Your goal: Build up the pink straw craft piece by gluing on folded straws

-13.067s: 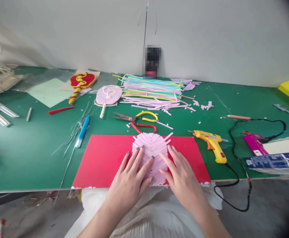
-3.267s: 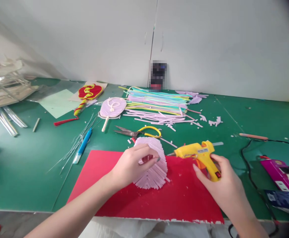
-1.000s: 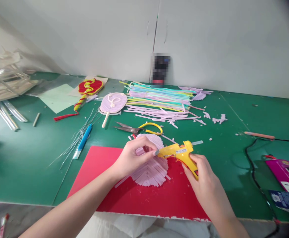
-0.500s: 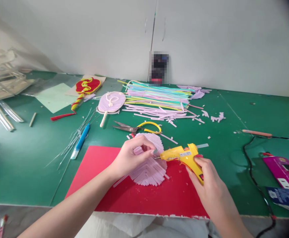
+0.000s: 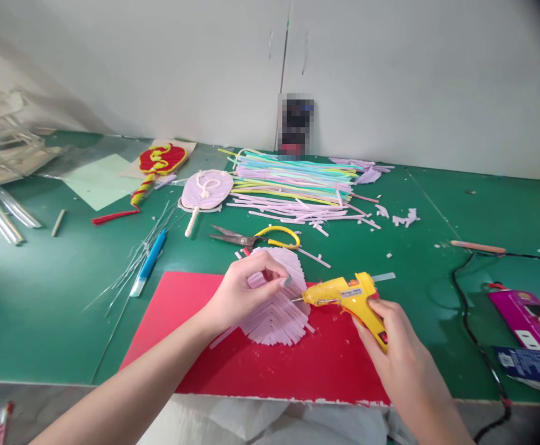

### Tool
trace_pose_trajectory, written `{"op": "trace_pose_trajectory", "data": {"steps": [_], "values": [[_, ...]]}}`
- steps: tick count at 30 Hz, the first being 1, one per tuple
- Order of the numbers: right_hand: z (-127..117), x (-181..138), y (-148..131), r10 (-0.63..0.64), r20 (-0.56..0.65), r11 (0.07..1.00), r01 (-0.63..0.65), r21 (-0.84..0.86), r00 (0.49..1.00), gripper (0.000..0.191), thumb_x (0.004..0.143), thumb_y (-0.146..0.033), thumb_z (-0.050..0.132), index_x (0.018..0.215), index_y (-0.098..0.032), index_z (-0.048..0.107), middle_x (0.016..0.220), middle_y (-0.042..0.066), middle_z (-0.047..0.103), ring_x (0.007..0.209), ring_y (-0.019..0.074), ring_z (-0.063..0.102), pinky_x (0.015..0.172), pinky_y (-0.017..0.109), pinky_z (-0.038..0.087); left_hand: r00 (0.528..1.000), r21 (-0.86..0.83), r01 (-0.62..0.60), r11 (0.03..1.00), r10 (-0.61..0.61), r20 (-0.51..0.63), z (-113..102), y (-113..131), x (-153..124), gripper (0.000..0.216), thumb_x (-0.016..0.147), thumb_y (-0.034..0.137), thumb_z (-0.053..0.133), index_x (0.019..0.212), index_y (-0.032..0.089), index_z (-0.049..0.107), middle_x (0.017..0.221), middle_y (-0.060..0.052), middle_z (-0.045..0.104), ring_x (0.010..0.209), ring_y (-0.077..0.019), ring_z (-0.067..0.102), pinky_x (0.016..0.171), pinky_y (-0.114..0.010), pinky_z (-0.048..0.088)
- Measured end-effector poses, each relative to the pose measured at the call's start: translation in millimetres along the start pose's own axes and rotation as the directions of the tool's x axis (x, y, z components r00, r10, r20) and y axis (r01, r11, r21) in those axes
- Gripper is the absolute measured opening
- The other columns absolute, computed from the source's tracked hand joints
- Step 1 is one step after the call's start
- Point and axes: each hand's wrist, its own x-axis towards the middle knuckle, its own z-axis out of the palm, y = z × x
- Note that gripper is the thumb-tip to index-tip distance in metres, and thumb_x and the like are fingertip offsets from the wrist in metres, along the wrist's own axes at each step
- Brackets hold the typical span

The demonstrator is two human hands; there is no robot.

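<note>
A yellow glue gun (image 5: 351,295) is in my right hand (image 5: 402,349), its fingers wrapped round the handle. Its metal nozzle points left, close to the fingertips of my left hand (image 5: 251,287). That hand hangs over a round piece of lilac strips (image 5: 274,324), thumb and forefinger pinched together; what is between them is too small to make out. The strips are laid in slanting rows and stick out unevenly at the rim. Under the piece lies a red board (image 5: 334,364). My left hand hides part of the lilac piece.
Beyond the piece lie scissors (image 5: 255,238) with yellow handles and a bundle of coloured strips (image 5: 292,179). A lilac fan (image 5: 207,188), a red-and-yellow fan (image 5: 161,161), thin wires and a blue pen-like tool (image 5: 151,262) are left. A black cable (image 5: 467,315) runs along the right.
My right hand has drawn the glue gun slightly right and down, so its nozzle is a little farther from my left fingertips. My left hand stays pinched in nearly the same place.
</note>
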Motion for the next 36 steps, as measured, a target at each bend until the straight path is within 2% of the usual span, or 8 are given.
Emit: {"op": "trace_pose_trajectory", "data": {"steps": [10,30,36], "values": [[-1,-6,5,-0.043,-0.044,0.998,0.042,-0.039,0.998,0.023,0.096,-0.031,0.041,0.114,-0.017,0.046,0.102,0.011,0.06,0.094,0.0207,0.065,0.072,0.027,0.055,1.0,0.0,-0.011,1.0,0.011,0.002,0,-1,-1,0.009,0.087,0.02,0.062,0.079,0.016,0.064,0.075,-0.001,0.063,0.071,-0.0111,0.057,0.069,-0.023,0.045],[-8,-20,15,0.006,-0.011,1.0,-0.006,-0.017,1.0,0.022,0.096,-0.03,0.044,0.115,-0.019,0.047,0.104,0.008,0.059,0.096,0.0182,0.063,0.077,0.025,0.051,1.0,-0.012,-0.005,1.0,0.005,0.004,0,-3,-2,0.008,0.087,0.018,0.062,0.079,0.017,0.064,0.076,-0.001,0.063,0.072,-0.0112,0.057,0.07,-0.023,0.045],[-11,-23,19,-0.044,-0.036,0.998,0.043,-0.053,0.998,0.024,0.094,-0.028,0.047,0.116,-0.018,0.047,0.104,0.008,0.061,0.095,0.0181,0.065,0.078,0.025,0.051,1.0,-0.017,-0.009,1.0,0.009,0.001,0,-2,-2,0.007,0.086,0.018,0.062,0.08,0.017,0.064,0.077,-0.001,0.063,0.072,-0.0115,0.057,0.07,-0.023,0.045]]}}
